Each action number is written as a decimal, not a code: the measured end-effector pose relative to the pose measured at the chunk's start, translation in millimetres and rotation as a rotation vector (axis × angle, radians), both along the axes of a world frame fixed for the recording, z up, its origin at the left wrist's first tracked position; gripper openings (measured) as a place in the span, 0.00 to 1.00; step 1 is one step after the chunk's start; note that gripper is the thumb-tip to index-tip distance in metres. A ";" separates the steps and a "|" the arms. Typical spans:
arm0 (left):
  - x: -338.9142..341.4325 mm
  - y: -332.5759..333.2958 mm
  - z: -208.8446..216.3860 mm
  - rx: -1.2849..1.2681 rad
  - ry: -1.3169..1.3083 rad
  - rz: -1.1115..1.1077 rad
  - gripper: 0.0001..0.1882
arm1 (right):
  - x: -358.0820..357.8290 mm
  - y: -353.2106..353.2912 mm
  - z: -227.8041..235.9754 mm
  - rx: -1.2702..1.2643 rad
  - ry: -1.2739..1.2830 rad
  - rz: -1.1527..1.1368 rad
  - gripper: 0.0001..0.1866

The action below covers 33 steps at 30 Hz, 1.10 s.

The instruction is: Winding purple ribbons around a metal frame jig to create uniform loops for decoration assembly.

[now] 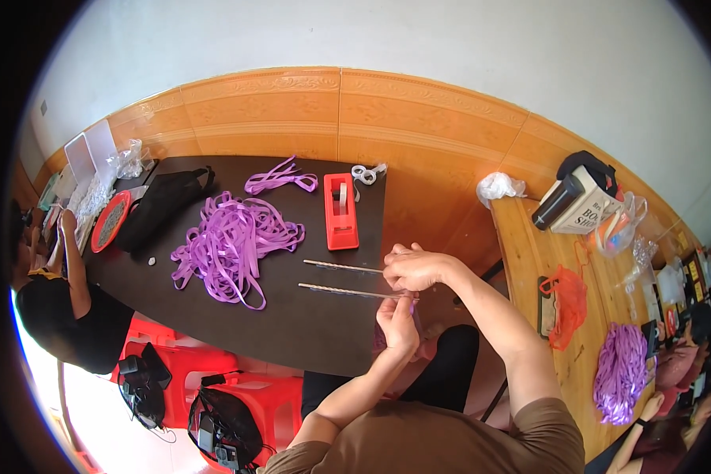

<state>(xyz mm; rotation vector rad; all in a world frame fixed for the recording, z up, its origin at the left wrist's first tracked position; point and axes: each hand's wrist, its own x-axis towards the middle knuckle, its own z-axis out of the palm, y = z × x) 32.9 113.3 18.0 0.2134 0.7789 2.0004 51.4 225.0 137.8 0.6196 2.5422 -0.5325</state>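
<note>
Two slim rods with patterned pale ends, an upper rod (342,267) and a lower rod (344,291), lie roughly side by side across the right edge of a dark table (308,328). My right hand (415,268) is closed, fingers curled down at the right end of the upper rod. Just below it, my left hand (399,322) is closed in a pinch by the right end of the lower rod. A small purple bit shows at its fingertips; what either hand grips is mostly hidden. A loose heap of purple ribbon (233,245) lies left of the rods.
Behind the rods stands a red tape dispenser (341,229), with white-handled scissors (365,174) beyond. A smaller ribbon bundle (283,178) and black bag (166,207) lie farther left. Red stools (272,395) stand in front. A wooden table (521,261) is at right; people sit at both sides.
</note>
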 end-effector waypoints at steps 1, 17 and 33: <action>0.1 -0.2 1.1 0.000 -0.001 -0.001 0.05 | 3.5 2.5 -5.0 -0.031 0.070 -0.007 0.06; -2.0 2.9 0.7 -0.036 0.005 -0.042 0.04 | 67.8 12.7 -57.4 -0.491 0.896 -0.206 0.03; -2.9 -1.0 -3.7 -0.117 0.027 -0.046 0.05 | 81.3 5.2 -125.8 -1.087 1.328 -0.452 0.09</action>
